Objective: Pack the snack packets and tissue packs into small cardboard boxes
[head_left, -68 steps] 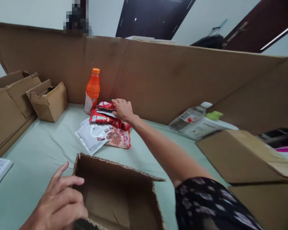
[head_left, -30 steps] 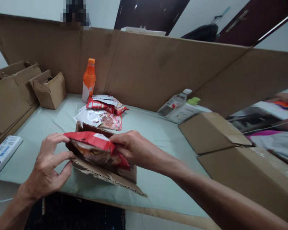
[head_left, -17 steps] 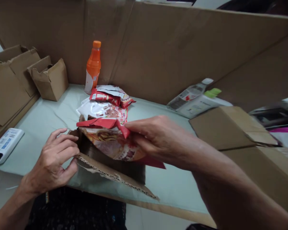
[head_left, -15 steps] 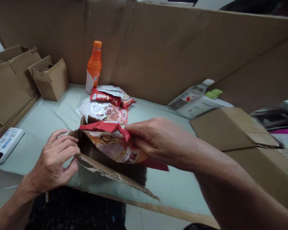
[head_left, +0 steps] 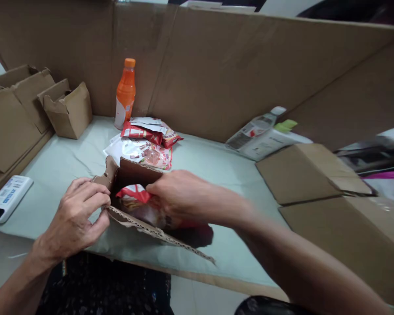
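My left hand [head_left: 80, 212] is closed on the left edge of an open cardboard box [head_left: 151, 232], its fingers over the rim. Inside the box, my right hand [head_left: 177, 197] pinches the top of a red printed food packet [head_left: 141, 205]. The packet sits mostly below the rim, and its lower part is in shadow. Just behind the box lie a white and pink packet [head_left: 154, 155] and several red packets [head_left: 144, 132], stacked on one another. An orange drink bottle [head_left: 125, 96] stands upright behind them.
Cardboard boxes [head_left: 16, 122] and a small open box [head_left: 70, 109] stand at left, near a white power bank [head_left: 8, 199]. At right are a tilted clear bottle [head_left: 252, 131], a white bottle with a green cap [head_left: 269, 142] and more boxes [head_left: 301, 173]. A cardboard wall [head_left: 216, 70] closes the back.
My right hand has lowered the red packet from above the rim down into the box. My left hand keeps its hold on the box edge. The view has shifted slightly.
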Available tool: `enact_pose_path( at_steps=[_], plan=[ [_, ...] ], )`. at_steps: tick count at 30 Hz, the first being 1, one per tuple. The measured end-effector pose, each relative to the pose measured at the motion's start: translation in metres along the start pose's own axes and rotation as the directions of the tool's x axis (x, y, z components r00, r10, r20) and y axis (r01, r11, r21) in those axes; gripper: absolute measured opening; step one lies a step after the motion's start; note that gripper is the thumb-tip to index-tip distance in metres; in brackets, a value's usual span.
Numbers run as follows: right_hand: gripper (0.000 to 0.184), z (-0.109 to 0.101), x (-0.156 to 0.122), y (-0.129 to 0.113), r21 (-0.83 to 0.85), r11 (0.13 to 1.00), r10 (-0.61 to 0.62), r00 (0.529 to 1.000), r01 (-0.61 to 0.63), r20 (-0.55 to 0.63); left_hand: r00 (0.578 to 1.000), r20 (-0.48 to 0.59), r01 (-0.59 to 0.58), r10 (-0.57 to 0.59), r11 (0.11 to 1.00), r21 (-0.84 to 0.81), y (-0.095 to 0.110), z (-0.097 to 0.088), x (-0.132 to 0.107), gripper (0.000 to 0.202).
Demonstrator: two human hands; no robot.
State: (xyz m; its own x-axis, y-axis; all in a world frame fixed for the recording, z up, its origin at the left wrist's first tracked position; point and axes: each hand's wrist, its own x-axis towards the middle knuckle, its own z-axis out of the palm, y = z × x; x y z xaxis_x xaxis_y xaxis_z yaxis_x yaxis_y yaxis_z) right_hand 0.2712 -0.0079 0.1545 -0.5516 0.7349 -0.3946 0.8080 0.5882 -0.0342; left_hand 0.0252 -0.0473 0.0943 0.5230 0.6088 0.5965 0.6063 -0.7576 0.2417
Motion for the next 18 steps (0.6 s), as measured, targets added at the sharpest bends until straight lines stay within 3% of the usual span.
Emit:
enact_pose_path(
  at_steps=[4,7,9,11,13,14,16,18],
  plan=[
    [0.021,0.024,0.029,-0.016,0.028,0.996,-0.083,0.993,0.081,0.085,0.995,0.048,-0.087,0.085,0.996,0.022,0.009,-0.007,0.007,0.016],
    [0.02,0.033,0.034,-0.017,0.096,0.983,-0.162,0.985,0.155,0.064,0.96,0.184,-0.207,0.21,0.978,-0.036,0.014,-0.011,0.021,0.024],
    [0.02,0.035,0.028,-0.015,0.155,0.97,-0.196,0.98,0.189,0.032,0.91,0.337,-0.233,0.24,0.971,-0.063,0.015,-0.009,0.032,0.021],
    [0.023,0.034,0.013,-0.008,0.226,0.95,-0.218,0.976,0.216,-0.013,0.838,0.511,-0.2,0.192,0.979,-0.04,0.013,-0.006,0.042,0.011],
    [0.025,0.031,-0.006,0.003,0.321,0.916,-0.201,0.967,0.243,-0.16,0.765,0.632,-0.165,0.125,0.986,0.006,0.011,-0.003,0.051,0.006],
    [0.026,0.028,-0.014,0.012,0.379,0.888,-0.155,0.946,0.26,-0.286,0.737,0.666,-0.157,0.11,0.987,0.012,0.009,-0.002,0.054,0.007],
    [0.026,0.021,-0.02,0.034,0.494,0.824,0.062,0.824,0.276,-0.563,0.712,0.694,-0.144,0.108,0.99,-0.007,0.008,-0.001,0.057,0.008],
    [0.028,0.016,-0.004,0.06,0.579,0.787,0.294,0.695,0.214,-0.656,0.71,0.695,-0.122,0.115,0.992,-0.039,0.007,0.0,0.057,0.009]
  ],
)
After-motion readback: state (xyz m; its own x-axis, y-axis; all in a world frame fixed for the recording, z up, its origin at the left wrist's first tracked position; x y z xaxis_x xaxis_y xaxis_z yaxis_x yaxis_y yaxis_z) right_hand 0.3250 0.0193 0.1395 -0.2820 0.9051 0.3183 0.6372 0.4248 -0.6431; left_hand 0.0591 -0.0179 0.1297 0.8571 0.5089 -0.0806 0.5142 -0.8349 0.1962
